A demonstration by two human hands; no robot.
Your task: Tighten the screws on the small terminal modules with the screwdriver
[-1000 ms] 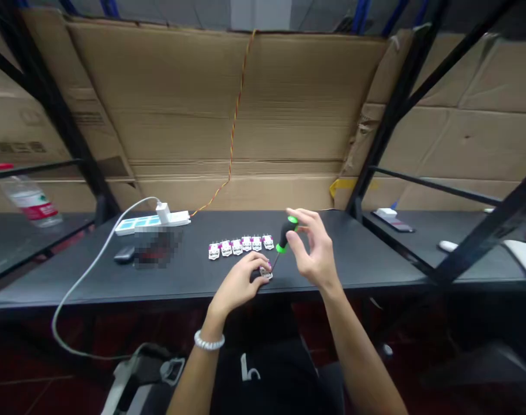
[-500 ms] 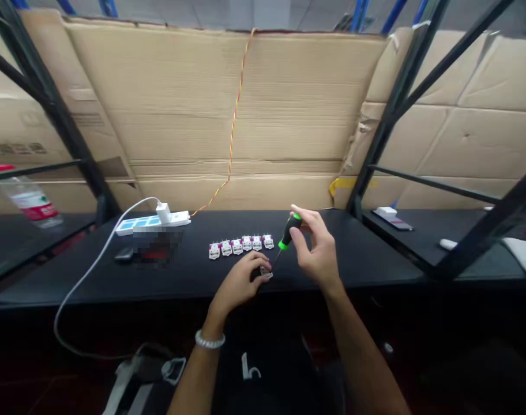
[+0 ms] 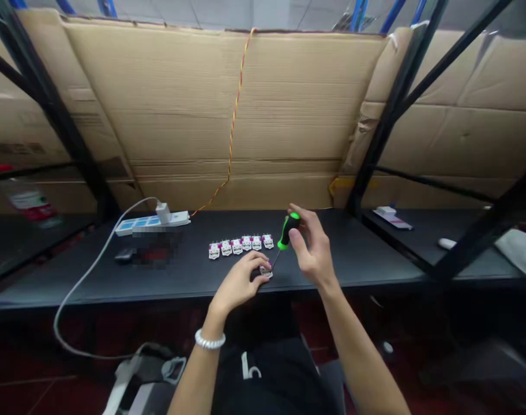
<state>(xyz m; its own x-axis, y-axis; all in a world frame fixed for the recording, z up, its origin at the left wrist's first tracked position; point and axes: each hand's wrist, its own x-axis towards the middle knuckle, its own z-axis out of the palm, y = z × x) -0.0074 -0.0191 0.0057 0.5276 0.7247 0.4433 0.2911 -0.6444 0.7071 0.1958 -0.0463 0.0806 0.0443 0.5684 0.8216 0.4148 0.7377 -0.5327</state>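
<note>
My left hand [image 3: 241,279] is closed on a small white and purple part [image 3: 266,271], pinched between thumb and fingers on the black tabletop. My right hand [image 3: 312,248] grips a screwdriver [image 3: 289,230] with a black and green handle. The tool tilts, and its thin shaft comes down to the part in my left hand; whether the tip sits in a screw is too small to tell. Just behind, several similar white and purple parts [image 3: 237,246] stand in a row, with thin pins or wires at their far side.
A white power strip [image 3: 176,218] with a plugged-in charger and white cable lies at the left, near a blurred dark patch [image 3: 157,248]. Cardboard [image 3: 289,115] walls the back. Black frame posts [image 3: 386,124] rise on both sides. A bottle [image 3: 32,202] stands far left.
My right hand and the screwdriver handle have shifted slightly left. My left hand still pinches the part in the same place. The picture has brightened at the desk.
</note>
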